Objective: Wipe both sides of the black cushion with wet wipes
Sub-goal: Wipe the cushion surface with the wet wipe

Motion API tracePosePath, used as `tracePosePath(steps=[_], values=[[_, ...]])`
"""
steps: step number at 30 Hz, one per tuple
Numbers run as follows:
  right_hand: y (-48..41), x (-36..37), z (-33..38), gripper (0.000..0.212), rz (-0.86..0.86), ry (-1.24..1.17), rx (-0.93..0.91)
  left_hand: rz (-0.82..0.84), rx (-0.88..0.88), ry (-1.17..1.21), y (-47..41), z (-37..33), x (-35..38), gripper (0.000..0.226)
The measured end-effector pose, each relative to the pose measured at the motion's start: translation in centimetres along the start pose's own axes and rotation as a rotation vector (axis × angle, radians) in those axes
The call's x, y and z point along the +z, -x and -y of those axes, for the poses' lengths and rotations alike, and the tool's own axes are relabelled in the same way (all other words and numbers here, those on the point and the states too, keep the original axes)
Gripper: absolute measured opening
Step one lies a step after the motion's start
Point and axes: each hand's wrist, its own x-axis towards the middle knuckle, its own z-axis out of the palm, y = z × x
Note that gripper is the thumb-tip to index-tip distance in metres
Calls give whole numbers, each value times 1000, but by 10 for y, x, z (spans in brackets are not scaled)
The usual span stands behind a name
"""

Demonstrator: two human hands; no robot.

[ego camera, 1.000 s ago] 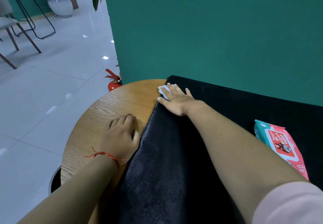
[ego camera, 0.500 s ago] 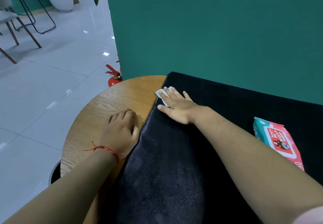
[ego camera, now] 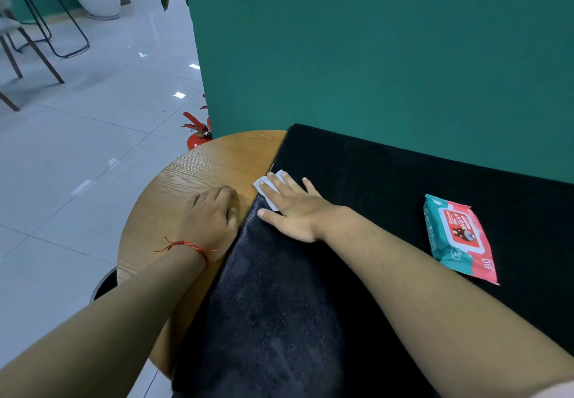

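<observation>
The black cushion (ego camera: 357, 198) lies flat across the round wooden table (ego camera: 202, 174), its left edge running diagonally. My right hand (ego camera: 292, 211) presses a white wet wipe (ego camera: 267, 184) flat against the cushion near that left edge, fingers straight and spread. Only part of the wipe shows past the fingertips. My left hand (ego camera: 211, 220), with a red string at the wrist, rests on the wood beside the cushion's edge, fingers curled under with the thumb side against the cushion. A teal and red wet wipes pack (ego camera: 458, 237) lies on the cushion at the right.
A green wall (ego camera: 372, 56) stands right behind the table. Red fire extinguishers (ego camera: 197, 135) sit on the tiled floor by the wall's corner. A dark bin (ego camera: 105, 285) shows under the table's left rim. Chair legs and a white pot are far left.
My right hand has slid the wipe back toward me along the cushion's left edge. The left hand has stayed in place on the wood.
</observation>
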Motion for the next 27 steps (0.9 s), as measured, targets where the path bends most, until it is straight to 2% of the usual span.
tracePosePath(steps=[3,8,12,15,27], values=[[15,2,16,75,17,1,-4,-12,3,16,8,0,-2,31],[41,13,36,77,25,10,-43,22,27,67,23,0,-8,46],[58,27,47,79,14,2,-70,60,103,52,45,11,-12,49],[73,35,58,80,3,-12,-88,84,94,50,61,10,-14,51],[116,55,94,78,0,-28,-118,41,64,50,67,7,-18,42]])
